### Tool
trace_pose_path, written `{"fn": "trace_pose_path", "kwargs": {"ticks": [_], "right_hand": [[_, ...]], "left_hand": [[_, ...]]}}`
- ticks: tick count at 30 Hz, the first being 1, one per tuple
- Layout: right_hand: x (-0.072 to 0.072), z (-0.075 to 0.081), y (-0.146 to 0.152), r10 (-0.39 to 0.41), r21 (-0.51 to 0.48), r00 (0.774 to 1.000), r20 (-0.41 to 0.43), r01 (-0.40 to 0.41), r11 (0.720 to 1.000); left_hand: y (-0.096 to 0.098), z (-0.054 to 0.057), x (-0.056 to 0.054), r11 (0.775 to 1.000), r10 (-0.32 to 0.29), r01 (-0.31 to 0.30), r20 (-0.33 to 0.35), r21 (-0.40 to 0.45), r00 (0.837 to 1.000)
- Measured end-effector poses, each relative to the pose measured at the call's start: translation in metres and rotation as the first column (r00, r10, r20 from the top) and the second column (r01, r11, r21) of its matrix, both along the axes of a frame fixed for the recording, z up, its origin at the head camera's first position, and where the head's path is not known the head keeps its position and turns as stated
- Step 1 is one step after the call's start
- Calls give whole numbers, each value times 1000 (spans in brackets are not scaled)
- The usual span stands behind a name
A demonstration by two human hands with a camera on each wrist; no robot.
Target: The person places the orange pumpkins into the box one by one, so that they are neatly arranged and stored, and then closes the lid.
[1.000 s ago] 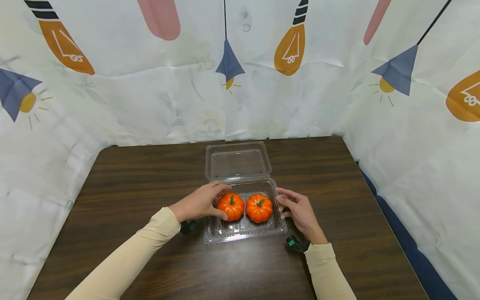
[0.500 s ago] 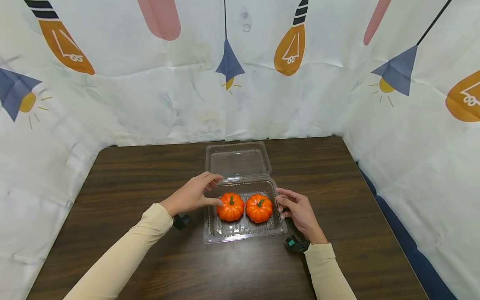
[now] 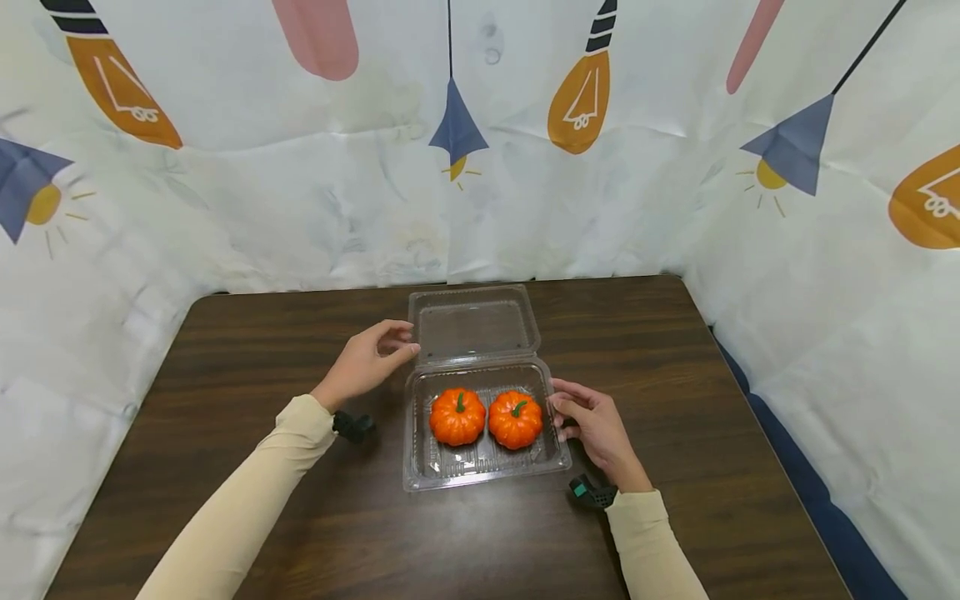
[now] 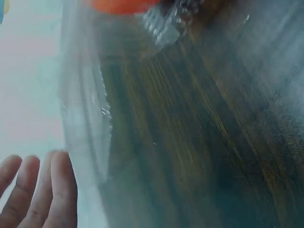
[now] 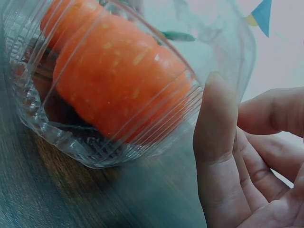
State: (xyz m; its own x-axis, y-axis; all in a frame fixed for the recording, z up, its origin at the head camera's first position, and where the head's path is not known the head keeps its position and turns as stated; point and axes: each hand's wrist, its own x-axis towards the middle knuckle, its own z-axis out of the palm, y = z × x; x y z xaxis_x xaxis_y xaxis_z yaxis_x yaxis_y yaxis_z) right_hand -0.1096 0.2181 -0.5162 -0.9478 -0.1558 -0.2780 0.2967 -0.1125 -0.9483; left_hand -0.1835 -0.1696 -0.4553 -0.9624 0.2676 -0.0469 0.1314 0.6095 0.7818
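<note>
A clear plastic clamshell container (image 3: 487, 481) stands on the table with its lid (image 3: 474, 325) laid back. Inside are two small orange pumpkins with green stems, the left pumpkin (image 3: 457, 418) and the right pumpkin (image 3: 515, 422), side by side. My left hand (image 3: 367, 360) is off the container's left side, fingertips near the lid's left edge, with nothing in it. The left wrist view shows its fingers (image 4: 61, 190) beside the blurred clear plastic. My right hand (image 3: 596, 427) holds the right rim between thumb and fingers; in the right wrist view the thumb (image 5: 216, 142) overlaps the rim.
The dark wood-grain table (image 3: 247, 375) extends around the container. Beyond its back and right edges hangs a white curtain (image 3: 315, 225) printed with lamps and bulbs. A blue cloth (image 3: 787, 458) shows past the right edge.
My left hand has let go of the left pumpkin and moved out of the container, back and left toward the lid. The right hand has stayed at the rim.
</note>
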Motion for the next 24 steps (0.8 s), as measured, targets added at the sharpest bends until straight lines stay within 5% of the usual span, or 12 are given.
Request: {"fn": "trace_pose_path", "kwargs": {"ticks": [9,17,24], "right_hand": [[1,2,-4,-6,-9,1000,11,6,1000],[1,3,-7,-10,5,1000,22,10,1000],[1,3,-8,-22,1,999,36,22,1000]], "left_hand": [[-9,-23,-23,978,119,-138,125,155,985],[-8,-30,-34,940,51,-153,317,306,947],[-6,-36,-38,906,11,-179,400,384,916]]}}
